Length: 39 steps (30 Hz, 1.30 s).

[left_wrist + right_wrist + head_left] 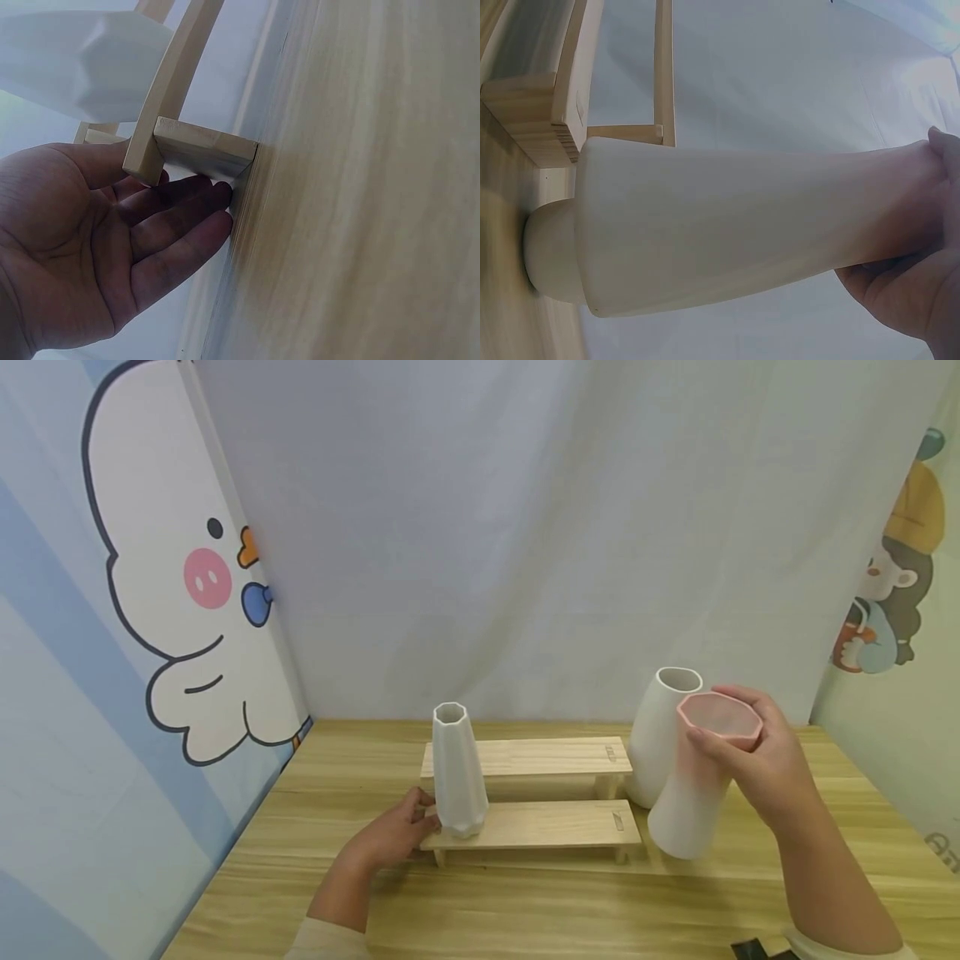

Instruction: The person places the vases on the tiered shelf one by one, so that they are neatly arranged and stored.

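My right hand (772, 760) grips a pink-and-white vase (690, 802) near its pink rim, thumb on the near side and fingers behind. The vase leans slightly, and in the right wrist view its white base stands off the tabletop. Behind it a rounded white vase (656, 735) stands upright, partly hidden. On the left, my left hand (393, 835) holds the left end of the two-step wooden stand (555, 827), thumb by the lower board. A ribbed white vase (459, 777) is upright on that lower board, close to the thumb.
The stand's upper board (547, 757) is behind the lower one. The wood-grain table (525, 910) meets a pale cloth backdrop (480, 568) at the rear. Printed cartoon panels flank both sides. A small black object (750, 949) shows by the right sleeve.
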{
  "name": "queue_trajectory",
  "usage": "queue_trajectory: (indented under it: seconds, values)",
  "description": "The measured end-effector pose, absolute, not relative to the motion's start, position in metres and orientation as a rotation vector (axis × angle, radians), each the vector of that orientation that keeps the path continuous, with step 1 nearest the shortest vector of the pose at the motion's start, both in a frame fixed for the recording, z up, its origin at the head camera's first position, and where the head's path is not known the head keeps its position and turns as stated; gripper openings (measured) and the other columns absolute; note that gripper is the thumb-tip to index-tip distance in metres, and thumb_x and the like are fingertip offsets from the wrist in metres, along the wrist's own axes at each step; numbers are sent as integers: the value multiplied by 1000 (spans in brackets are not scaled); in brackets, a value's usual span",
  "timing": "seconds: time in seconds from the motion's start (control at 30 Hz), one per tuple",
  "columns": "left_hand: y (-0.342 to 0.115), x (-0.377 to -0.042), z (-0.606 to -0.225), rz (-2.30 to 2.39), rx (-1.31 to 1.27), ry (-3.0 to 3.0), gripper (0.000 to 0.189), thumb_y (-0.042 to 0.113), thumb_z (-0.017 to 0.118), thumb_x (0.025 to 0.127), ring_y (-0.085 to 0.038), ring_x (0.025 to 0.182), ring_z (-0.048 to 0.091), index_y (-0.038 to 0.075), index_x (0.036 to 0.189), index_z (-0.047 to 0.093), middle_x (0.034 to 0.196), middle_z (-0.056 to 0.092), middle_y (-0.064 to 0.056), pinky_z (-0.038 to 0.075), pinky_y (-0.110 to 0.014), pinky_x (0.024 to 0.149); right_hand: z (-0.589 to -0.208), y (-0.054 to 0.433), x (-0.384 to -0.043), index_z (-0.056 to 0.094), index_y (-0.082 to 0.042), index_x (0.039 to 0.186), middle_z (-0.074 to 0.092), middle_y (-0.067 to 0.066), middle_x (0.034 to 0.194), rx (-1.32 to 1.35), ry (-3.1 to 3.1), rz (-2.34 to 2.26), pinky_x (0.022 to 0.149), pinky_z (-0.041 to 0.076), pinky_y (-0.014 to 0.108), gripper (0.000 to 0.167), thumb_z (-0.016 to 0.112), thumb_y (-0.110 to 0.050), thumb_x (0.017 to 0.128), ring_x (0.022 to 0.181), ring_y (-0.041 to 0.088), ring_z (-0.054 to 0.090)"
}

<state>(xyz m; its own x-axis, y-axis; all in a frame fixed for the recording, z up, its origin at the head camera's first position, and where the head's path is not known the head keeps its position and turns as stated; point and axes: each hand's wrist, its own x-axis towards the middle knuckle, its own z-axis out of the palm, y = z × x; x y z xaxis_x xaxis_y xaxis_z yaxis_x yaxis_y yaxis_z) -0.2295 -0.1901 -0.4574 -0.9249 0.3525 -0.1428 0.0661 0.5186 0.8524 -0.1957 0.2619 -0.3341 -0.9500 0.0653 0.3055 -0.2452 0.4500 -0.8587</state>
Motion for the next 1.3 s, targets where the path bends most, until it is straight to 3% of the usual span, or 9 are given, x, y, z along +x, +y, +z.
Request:
queue_trajectory:
  seconds: [0.33,1.3]
  values:
    - [-190,-229,-457,1361,352,2473,29,29,49,104,-36,118,59,8,124,43,130,58,-22,58,-43,81,-333,253,-197,42,-20,137,53,-1,115,234,-2341,1562,71,56,23,53,69,-19,92,95,9,59]
    - [-189,-229,-458,1321,344,2503,30,32,50,104,-33,116,60,10,123,43,132,58,-21,58,-42,81,-331,228,-204,40,-15,141,53,8,118,294,-2332,1638,73,57,26,59,70,-20,92,94,10,64]
